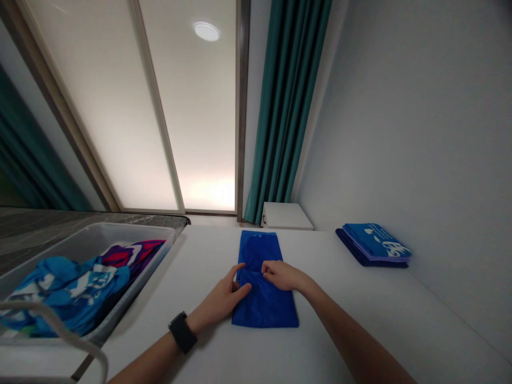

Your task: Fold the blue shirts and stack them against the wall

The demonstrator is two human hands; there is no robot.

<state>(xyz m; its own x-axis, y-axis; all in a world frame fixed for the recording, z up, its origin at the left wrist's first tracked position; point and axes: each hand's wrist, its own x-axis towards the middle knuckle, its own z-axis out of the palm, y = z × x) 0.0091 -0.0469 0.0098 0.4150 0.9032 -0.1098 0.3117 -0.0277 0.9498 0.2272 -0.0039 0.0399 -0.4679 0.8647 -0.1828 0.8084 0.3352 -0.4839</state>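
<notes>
A blue folded garment [268, 306] lies lengthwise in front of me on the white table [192, 341], wrinkled across its middle. At its left edge is my left hand [224, 298], thumb and index finger spread apart, the thumb resting on the fabric. The other fingers of that hand are curled and partly hidden. My right hand [282, 274] is on the garment's right side, its fingers bent in and pinching at the wrinkled cloth near the middle. A black watch [182, 332] is on my left wrist.
Left on the table stands a translucent plastic bin [120, 229] with crumpled blue clothes [76, 288] and a purple-red one [132, 253]. Folded clothes [374, 245] are stacked at the right by the wall. A pale curved bar [60, 325] crosses the lower left. Beyond is a white cabinet [286, 215].
</notes>
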